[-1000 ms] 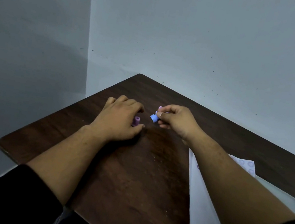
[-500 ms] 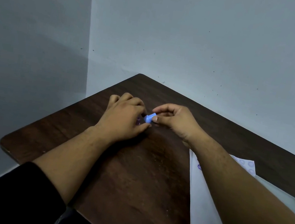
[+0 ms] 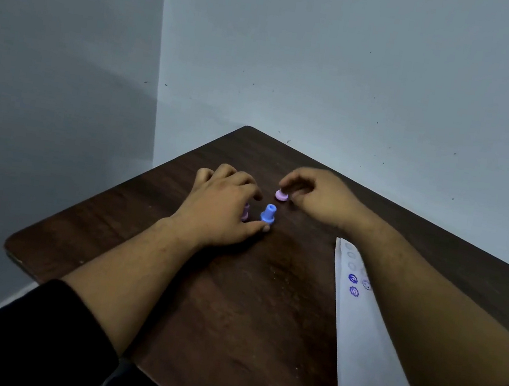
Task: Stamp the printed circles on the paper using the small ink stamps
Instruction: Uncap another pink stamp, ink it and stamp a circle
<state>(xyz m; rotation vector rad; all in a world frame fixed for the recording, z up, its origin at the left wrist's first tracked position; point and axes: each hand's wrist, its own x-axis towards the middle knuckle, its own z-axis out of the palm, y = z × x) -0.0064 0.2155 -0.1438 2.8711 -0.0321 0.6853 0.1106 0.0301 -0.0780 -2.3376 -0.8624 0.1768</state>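
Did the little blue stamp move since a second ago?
Yes. The blue stamp left the right hand and now stands on the table, nearer the left hand and farther from the table's far corner.

A bare room corner: plain grey walls (image 3: 329,72) meeting behind a dark wooden table (image 3: 231,304).

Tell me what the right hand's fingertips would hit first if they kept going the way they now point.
The right hand points left and down, fingertips at the pink piece, apparently touching it already. Beyond lies the left hand, though depth is unclear.
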